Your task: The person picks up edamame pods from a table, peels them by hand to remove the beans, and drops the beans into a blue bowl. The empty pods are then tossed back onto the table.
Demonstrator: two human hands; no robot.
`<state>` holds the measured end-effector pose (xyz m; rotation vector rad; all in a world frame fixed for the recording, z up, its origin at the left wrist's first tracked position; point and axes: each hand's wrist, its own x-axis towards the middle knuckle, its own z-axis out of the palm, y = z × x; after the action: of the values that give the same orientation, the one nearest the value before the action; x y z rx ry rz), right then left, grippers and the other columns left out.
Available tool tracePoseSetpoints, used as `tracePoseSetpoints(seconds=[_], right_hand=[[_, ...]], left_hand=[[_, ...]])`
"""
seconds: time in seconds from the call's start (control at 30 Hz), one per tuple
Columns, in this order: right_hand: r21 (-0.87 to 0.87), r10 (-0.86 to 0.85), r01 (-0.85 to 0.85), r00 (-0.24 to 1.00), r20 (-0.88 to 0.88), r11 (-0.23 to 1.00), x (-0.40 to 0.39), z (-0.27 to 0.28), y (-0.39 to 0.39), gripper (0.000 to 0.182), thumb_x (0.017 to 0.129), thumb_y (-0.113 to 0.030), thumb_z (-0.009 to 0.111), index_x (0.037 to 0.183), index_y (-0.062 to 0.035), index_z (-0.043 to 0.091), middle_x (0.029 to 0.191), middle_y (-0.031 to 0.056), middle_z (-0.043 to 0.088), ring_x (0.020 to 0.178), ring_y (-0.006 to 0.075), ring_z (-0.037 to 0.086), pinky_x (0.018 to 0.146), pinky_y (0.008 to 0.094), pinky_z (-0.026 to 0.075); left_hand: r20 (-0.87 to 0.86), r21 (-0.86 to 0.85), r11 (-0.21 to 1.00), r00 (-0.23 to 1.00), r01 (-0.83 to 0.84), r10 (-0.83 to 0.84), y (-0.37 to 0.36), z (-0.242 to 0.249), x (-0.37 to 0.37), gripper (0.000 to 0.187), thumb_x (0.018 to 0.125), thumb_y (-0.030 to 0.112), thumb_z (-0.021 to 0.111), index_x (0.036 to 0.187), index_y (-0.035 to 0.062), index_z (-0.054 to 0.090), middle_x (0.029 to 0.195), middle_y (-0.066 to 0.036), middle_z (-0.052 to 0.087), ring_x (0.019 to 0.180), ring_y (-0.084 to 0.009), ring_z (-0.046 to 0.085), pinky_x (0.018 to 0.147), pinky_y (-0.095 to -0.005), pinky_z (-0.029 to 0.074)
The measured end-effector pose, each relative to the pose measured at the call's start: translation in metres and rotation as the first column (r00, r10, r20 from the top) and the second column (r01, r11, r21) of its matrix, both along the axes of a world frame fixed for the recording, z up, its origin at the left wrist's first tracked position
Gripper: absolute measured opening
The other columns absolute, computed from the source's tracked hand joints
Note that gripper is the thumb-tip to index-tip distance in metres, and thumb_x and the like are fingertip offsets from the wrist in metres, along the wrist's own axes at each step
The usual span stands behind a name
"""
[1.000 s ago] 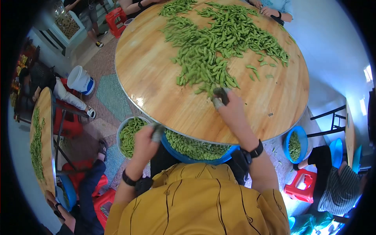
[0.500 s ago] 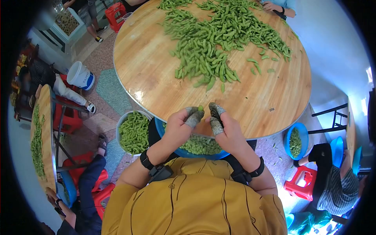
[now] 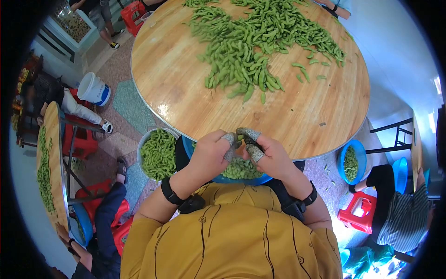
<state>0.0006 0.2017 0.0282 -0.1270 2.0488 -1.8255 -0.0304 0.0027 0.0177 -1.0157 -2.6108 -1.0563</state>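
Note:
My left hand [image 3: 211,151] and my right hand [image 3: 268,153] meet at the near edge of the round table, thumbs and forefingers wrapped in grey finger covers. Between the fingertips shows a bit of a green edamame pod [image 3: 240,137], mostly hidden; both hands pinch it. Directly under them is a blue basin [image 3: 260,180] of shelled green beans [image 3: 241,168]. Farther off on the wooden table [image 3: 172,83] lies a large heap of edamame pods [image 3: 246,60], with a few strays to its right.
Left of my lap stands a white bucket [image 3: 141,160] full of pods. A blue tub [image 3: 341,162] with greens sits on the floor at right, near a red stool [image 3: 360,211]. Other people sit at side tables; a white pail [image 3: 93,88] stands at left.
My hands have come together; the right fingertips now meet the pod that the left hand held apart before. The view has shifted slightly.

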Motion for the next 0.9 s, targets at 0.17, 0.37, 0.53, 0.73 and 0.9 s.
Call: tracePoseSetpoints(seconds=[0.17,0.37,0.53,0.73,0.9], right_hand=[[-0.578,0.149,0.174,0.871,0.468,0.797,0.008,0.008,0.001,0.034,0.089,-0.004,0.043,0.120,-0.0090,0.054,0.079,-0.0037,0.056,0.055,0.0041,0.044,0.048,0.0187,0.035],[-0.215,0.042,0.021,0.958,0.283,0.976,0.016,-0.003,-0.001,0.039,0.083,-0.002,0.045,0.120,-0.0089,0.054,0.081,-0.0025,0.057,0.059,0.0069,0.048,0.052,0.0206,0.039],[0.011,-0.019,0.020,0.994,-0.109,1.000,0.021,-0.012,-0.005,0.042,0.080,0.001,0.044,0.120,-0.0058,0.053,0.082,-0.0013,0.058,0.072,0.0107,0.055,0.067,0.0237,0.046],[-0.313,0.000,0.080,0.969,0.248,0.946,0.029,-0.003,0.010,0.040,0.081,0.003,0.049,0.121,-0.0055,0.054,0.084,-0.0009,0.060,0.075,0.0113,0.057,0.069,0.0251,0.047],[-0.192,-0.198,0.234,0.961,0.191,0.953,0.027,-0.006,0.005,0.029,0.083,-0.008,0.061,0.111,-0.0057,0.060,0.079,0.0017,0.059,0.069,0.0121,0.056,0.062,0.0269,0.047]], left_hand=[[0.774,0.517,0.834,0.522,-0.194,-0.358,-0.012,-0.010,-0.002,0.020,0.084,0.015,0.066,0.098,0.0016,0.063,0.077,-0.011,0.061,0.062,-0.0173,0.055,0.057,-0.0319,0.045],[0.503,0.288,0.956,0.842,0.047,-0.193,-0.007,-0.005,0.001,0.021,0.078,0.013,0.068,0.093,0.0014,0.061,0.072,-0.012,0.057,0.062,-0.0242,0.057,0.054,-0.0341,0.046],[-0.140,-0.222,0.973,0.986,0.060,-0.093,0.000,-0.011,0.005,0.022,0.071,0.010,0.068,0.089,0.0021,0.059,0.067,-0.013,0.053,0.065,-0.0343,0.058,0.054,-0.0379,0.047],[0.752,0.477,0.870,0.572,-0.126,-0.329,-0.001,-0.011,0.017,0.010,0.086,0.011,0.059,0.090,0.0017,0.057,0.069,-0.003,0.055,0.060,-0.0163,0.054,0.055,-0.0299,0.045],[0.821,0.393,0.917,0.473,-0.065,-0.319,0.000,-0.003,0.022,0.007,0.084,0.004,0.057,0.091,0.0027,0.056,0.073,-0.006,0.058,0.068,-0.0178,0.058,0.063,-0.0293,0.046]])
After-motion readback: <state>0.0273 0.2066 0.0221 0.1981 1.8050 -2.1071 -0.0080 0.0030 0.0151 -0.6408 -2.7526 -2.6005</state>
